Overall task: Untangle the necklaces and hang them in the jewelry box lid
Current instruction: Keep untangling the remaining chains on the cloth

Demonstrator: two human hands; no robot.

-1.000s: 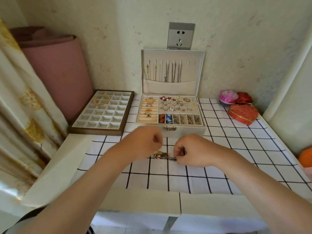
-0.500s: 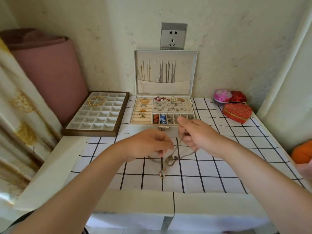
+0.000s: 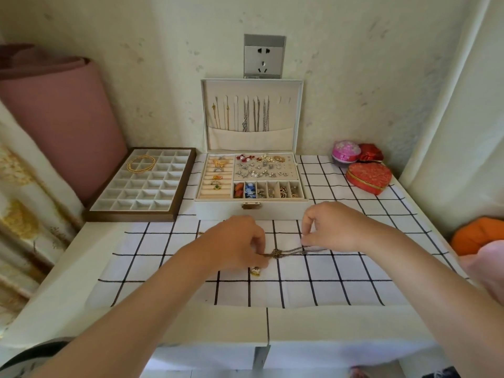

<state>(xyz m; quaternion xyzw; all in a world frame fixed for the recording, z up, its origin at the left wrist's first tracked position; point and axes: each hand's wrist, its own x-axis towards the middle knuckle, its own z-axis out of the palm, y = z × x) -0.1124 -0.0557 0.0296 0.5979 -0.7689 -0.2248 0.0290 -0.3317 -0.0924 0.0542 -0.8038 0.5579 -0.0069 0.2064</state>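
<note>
White table (image 3: 81,268) with black-checked cloth (image 3: 341,290), set against pale wall. Toward front edge, centre: tangled necklaces (image 3: 276,253) drawn out between left hand (image 3: 231,244) and right hand (image 3: 338,227), fingers of each clamped on chain either side of knot; small pendant (image 3: 255,270) on cloth. At back edge: open jewelry box (image 3: 251,211), lid (image 3: 252,87) upright, several chains (image 3: 246,115) hung inside. Compartment tray (image 3: 141,184) toward back left corner.

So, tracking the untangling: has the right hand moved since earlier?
Yes. The right hand has come down, from covering the jewelry box's front compartments to below its rim, near the cloth.
</note>
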